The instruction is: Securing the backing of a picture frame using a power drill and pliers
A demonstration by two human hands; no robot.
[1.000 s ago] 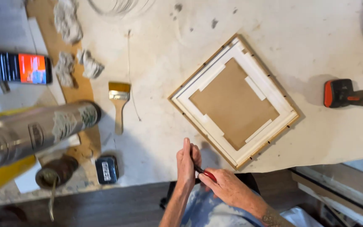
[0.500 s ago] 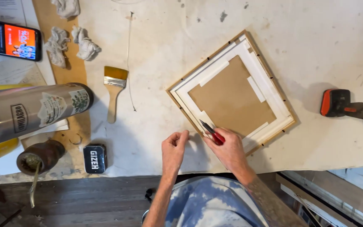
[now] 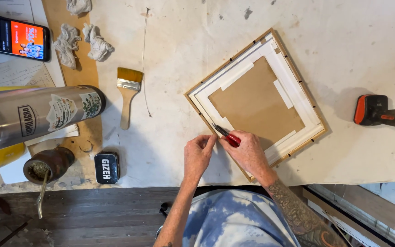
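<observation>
A square wooden picture frame (image 3: 298, 77) lies face down and turned like a diamond on the white-covered table (image 3: 197, 55). Its back shows a brown board (image 3: 257, 107) held with white tape. My right hand (image 3: 248, 153) grips red-handled pliers (image 3: 227, 135) whose tips touch the frame's lower left edge. Just left of the tool sits my left hand (image 3: 197, 153), fingers curled and pinched near the frame's edge, holding nothing that I can see.
A flat paintbrush (image 3: 127, 93) and a thin wire (image 3: 143, 64) lie left of the frame. Farther left are a steel thermos (image 3: 33, 116), a mate cup with straw (image 3: 46, 167), a small dark tin (image 3: 106, 168), crumpled rags (image 3: 81, 39) and a lit phone (image 3: 14, 36). A cordless drill (image 3: 382, 112) lies at the right.
Both hands moved up from the table's front edge to the frame. The pliers' tips now rest on the frame's lower left edge, with the left hand close beside them.
</observation>
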